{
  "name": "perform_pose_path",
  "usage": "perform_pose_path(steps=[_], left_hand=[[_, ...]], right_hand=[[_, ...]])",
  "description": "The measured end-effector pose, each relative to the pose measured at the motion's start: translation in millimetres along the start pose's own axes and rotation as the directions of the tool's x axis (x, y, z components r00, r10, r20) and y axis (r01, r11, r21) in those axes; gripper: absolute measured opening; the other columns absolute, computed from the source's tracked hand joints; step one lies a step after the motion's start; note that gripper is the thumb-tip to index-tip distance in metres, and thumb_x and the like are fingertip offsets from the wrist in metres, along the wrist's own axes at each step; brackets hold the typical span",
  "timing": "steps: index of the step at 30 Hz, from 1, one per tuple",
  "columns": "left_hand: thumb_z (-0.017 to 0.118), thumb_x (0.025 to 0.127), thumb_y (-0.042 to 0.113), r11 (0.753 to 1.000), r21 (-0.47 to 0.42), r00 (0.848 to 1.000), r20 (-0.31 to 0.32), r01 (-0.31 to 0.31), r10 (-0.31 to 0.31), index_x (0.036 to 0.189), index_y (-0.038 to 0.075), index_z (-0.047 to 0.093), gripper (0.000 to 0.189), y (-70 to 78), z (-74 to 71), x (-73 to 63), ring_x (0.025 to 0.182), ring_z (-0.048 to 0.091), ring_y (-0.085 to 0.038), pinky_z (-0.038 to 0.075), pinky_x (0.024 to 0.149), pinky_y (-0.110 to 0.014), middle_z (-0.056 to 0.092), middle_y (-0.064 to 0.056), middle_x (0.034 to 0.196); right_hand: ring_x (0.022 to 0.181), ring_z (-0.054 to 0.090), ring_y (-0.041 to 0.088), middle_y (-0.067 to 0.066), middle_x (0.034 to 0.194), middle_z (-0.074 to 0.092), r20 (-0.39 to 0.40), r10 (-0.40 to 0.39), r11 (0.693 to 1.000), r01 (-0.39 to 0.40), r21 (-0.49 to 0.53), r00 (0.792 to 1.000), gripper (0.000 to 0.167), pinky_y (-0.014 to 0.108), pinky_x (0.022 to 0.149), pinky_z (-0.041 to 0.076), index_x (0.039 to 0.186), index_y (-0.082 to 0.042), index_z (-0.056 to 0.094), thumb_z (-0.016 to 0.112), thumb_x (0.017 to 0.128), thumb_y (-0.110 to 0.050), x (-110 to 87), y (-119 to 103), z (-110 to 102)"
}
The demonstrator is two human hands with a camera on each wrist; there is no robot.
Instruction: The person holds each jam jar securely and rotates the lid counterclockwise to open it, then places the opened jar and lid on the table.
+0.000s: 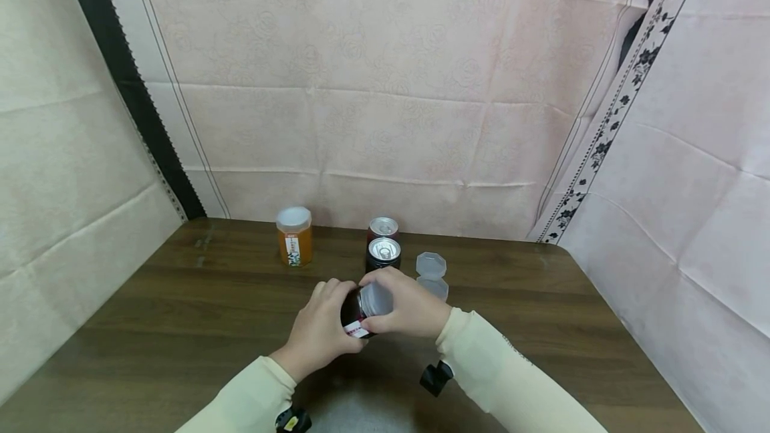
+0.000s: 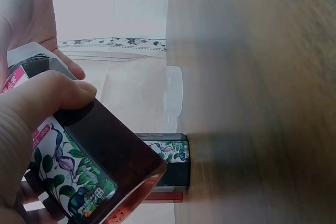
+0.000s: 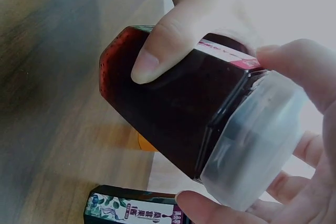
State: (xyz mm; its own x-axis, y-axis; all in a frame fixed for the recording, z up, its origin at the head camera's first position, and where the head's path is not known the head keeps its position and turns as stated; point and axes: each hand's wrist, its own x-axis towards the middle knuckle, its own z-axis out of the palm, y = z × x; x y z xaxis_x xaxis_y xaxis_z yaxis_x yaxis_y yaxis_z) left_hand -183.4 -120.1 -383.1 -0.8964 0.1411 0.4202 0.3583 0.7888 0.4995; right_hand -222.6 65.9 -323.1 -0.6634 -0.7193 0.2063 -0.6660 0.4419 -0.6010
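Around the jar [image 3: 168,114], both grips [image 1: 319,326] [image 1: 412,306] curl.

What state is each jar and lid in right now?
Dark, faceted jar: tilted, held in the left hand.
Its translucent plastic lid: on, gripped by the right hand; whether loosened, unclear.
Orange faceted jar: upright, white plastic lid on.
Front dark jar: upright, silver pull-tab top in place, no plastic lid.
Rear dark-red jar: likewise.
Far translucent octagonal plastic lid: lying on the brown wood-grain table.
Near matching lid: likewise, partly hidden.
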Motion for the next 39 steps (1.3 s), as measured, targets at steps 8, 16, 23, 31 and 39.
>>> perform_pose_path(steps=[8, 16, 23, 31, 39], left_hand=[[0.091, 0.058, 0.030, 1.000, 0.013, 1.000, 0.011, -0.011, 0.011, 0.123, 0.012, 0.058, 0.075, -1.7, -1.8, -0.2, 0.091, 0.041, -0.012, 0.050, 0.066, -0.026, 0.052, 0.003, 0.102], [0.090, 0.059, 0.028, 1.000, 0.008, 0.999, 0.039, -0.018, 0.018, 0.123, 0.010, 0.060, 0.074, -2.0, -2.8, -0.3, 0.090, 0.042, -0.012, 0.049, 0.067, -0.026, 0.053, 0.004, 0.100], [0.091, 0.057, 0.028, 0.997, -0.073, 0.997, 0.082, -0.006, 0.012, 0.125, 0.008, 0.059, 0.078, -14.0, 0.4, -1.5, 0.094, 0.045, -0.013, 0.051, 0.075, -0.032, 0.055, 0.004, 0.103], [0.094, 0.056, 0.023, 0.973, -0.193, 0.992, 0.038, 0.123, -0.117, 0.126, 0.006, 0.055, 0.082, -29.9, -7.1, -4.4, 0.103, 0.048, -0.021, 0.051, 0.086, -0.043, 0.056, -0.002, 0.111], [0.092, 0.059, 0.023, 0.961, -0.258, 0.995, 0.025, 0.095, -0.092, 0.128, 0.008, 0.053, 0.081, -14.1, -10.9, 4.3, 0.105, 0.047, -0.020, 0.050, 0.089, -0.044, 0.055, -0.001, 0.110]], right_hand=[[0.098, 0.053, 0.017, 0.003, 0.118, 0.058, -0.035, -0.001, 1.000, 0.001, -0.011, 0.999, 0.050, 0.029, 0.082, 0.048, 0.122, -0.008, 0.060, 0.077, 0.076, -0.019, -0.5, 2.7, 1.9], [0.099, 0.054, 0.017, 0.003, 0.118, 0.060, -0.042, -0.003, 0.999, 0.002, -0.035, 0.999, 0.051, 0.028, 0.080, 0.049, 0.121, -0.010, 0.062, 0.079, 0.074, -0.020, -2.4, 3.8, 2.0], [0.095, 0.055, 0.017, 0.004, 0.116, 0.062, -0.017, -0.011, 0.999, 0.011, 0.030, 1.000, 0.050, 0.028, 0.075, 0.051, 0.121, -0.011, 0.062, 0.079, 0.076, -0.021, -6.9, 5.7, -9.2], [0.086, 0.055, 0.027, 0.009, 0.110, 0.060, -0.107, 0.052, 0.991, -0.037, 0.131, 0.993, 0.051, 0.032, 0.064, 0.054, 0.125, -0.015, 0.059, 0.078, 0.078, -0.018, -21.4, -2.0, -55.3], [0.079, 0.059, 0.026, 0.015, 0.097, 0.057, -0.104, 0.092, 0.957, -0.059, 0.285, 0.990, 0.051, 0.036, 0.061, 0.055, 0.126, -0.009, 0.055, 0.077, 0.081, -0.015, -24.0, 6.9, -52.3]])
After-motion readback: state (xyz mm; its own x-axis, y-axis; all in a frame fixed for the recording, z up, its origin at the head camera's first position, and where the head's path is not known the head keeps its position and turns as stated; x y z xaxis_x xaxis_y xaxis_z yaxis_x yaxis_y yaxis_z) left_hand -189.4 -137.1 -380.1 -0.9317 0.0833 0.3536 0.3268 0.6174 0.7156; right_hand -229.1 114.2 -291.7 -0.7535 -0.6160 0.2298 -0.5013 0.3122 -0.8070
